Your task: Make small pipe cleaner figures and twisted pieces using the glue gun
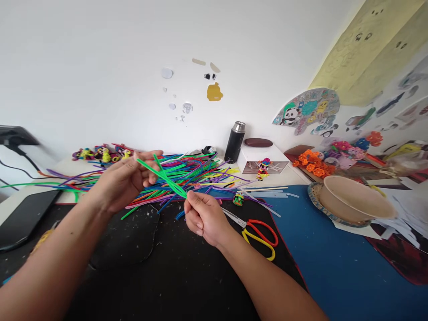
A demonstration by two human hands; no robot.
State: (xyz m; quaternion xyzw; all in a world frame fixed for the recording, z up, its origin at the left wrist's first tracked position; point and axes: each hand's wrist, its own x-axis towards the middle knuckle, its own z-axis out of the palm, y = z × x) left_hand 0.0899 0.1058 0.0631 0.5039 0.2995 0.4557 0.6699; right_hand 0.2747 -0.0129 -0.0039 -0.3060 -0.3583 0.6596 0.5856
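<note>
My right hand [205,218] pinches a bright green pipe cleaner [172,184] between thumb and fingers at its near, doubled end. From there the strands run up to the left, cross, and part into two free ends. My left hand [129,180] is beside those ends with fingers loosely apart, some stretched and some half curled; the strands pass in front of it, and I see no clear grip. Behind both hands lies a wide heap of pipe cleaners [200,171] in many colours. Scissors [249,225] with red and yellow handles lie open right of my right hand.
A black flask [235,142] stands by a white box [277,156] with a brown case [258,142] on top. Small figures [264,167] stand nearby. To the right is a beige bowl [354,196]; at left, a black phone-like slab [28,218]. Black mat [187,285] underneath.
</note>
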